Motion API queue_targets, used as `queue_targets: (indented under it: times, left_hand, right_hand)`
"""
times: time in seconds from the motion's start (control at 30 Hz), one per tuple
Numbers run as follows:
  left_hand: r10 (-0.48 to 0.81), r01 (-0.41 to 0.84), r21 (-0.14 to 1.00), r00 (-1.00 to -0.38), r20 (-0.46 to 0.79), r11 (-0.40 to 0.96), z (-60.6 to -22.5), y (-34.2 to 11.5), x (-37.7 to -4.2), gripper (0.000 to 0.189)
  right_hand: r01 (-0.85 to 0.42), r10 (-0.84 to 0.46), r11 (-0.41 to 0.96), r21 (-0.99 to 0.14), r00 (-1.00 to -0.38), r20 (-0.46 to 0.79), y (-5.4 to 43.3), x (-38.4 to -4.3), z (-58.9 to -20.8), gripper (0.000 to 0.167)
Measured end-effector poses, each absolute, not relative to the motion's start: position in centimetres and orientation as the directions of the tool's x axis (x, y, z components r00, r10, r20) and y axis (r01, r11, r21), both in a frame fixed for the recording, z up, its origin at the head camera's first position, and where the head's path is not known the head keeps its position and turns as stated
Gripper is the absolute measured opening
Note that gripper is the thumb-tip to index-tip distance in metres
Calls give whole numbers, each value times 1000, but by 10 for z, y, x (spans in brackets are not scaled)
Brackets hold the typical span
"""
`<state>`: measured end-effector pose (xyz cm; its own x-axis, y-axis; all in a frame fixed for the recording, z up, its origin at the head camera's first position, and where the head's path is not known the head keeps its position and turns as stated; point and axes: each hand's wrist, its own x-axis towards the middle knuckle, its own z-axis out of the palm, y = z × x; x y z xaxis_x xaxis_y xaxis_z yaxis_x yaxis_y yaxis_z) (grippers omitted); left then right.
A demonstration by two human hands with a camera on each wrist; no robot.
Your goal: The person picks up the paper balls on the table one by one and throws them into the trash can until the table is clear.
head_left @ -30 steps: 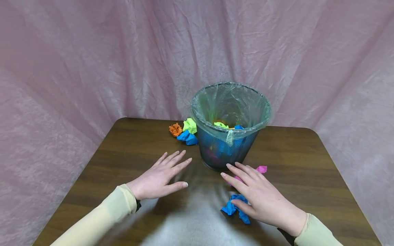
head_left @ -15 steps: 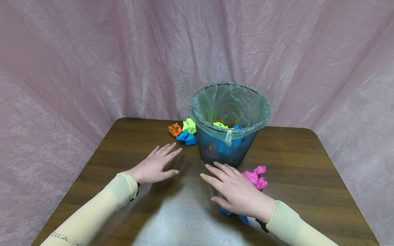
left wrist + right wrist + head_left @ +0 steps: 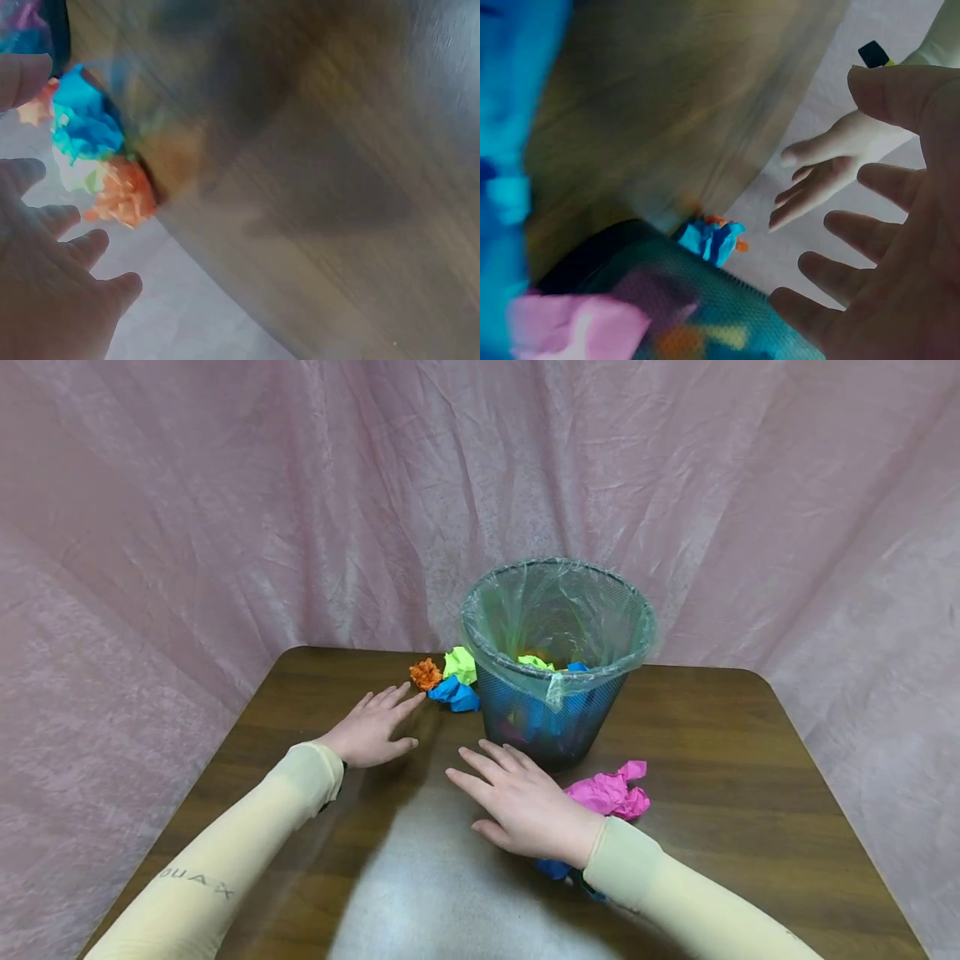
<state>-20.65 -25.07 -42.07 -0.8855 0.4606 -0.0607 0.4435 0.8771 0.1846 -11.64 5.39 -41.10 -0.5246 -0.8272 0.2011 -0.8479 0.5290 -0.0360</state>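
My left hand [image 3: 372, 729] hovers with spread fingers, its fingertips close to an orange crumpled paper ball [image 3: 426, 675] and a blue one [image 3: 454, 694]. A yellow-green paper ball [image 3: 460, 665] lies behind these. In the left wrist view the orange ball [image 3: 124, 193] and blue ball [image 3: 85, 120] sit just beyond the fingers. My right hand [image 3: 525, 806], fingers spread and holding nothing, is in front of the mesh bin. Pink crumpled paper [image 3: 611, 791] lies beside it, and blue crumpled paper [image 3: 553, 868] is mostly hidden under the wrist.
A black mesh bin [image 3: 517, 718] lined with a clear green-tinted bag stands at the middle back, with several crumpled papers inside. The brown wooden table [image 3: 720, 760] ends at a pink curtain [image 3: 375, 510].
Both hands have moved left and farther across the table, the left one up to the orange and blue balls. The pink paper has come into fuller view; the blue paper is now mostly covered.
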Motion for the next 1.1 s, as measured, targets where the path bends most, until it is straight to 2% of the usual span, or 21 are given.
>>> queue_targets:
  times: [0.37, 0.67, 0.87, 1.1]
  left_hand:
    - [397, 377, 167, -911, -112, 911, -419, -248, -245, 80]
    - [376, 357, 152, -919, -122, 922, -412, -237, -274, 77]
    - [371, 353, 142, -919, -130, 925, -410, -231, -287, 78]
    - [369, 344, 160, -913, -174, 925, -422, -229, -297, 76]
  right_hand:
    - [-784, -777, 621, -26, -619, 113, 13, -136, -403, 87]
    - [-730, -728, 683, -19, -683, 64, 1, -149, -406, 90]
    - [-726, -725, 685, -60, -688, 35, -1, -145, -409, 89]
    - [-735, -734, 677, -41, -678, 31, -2, -142, -411, 90]
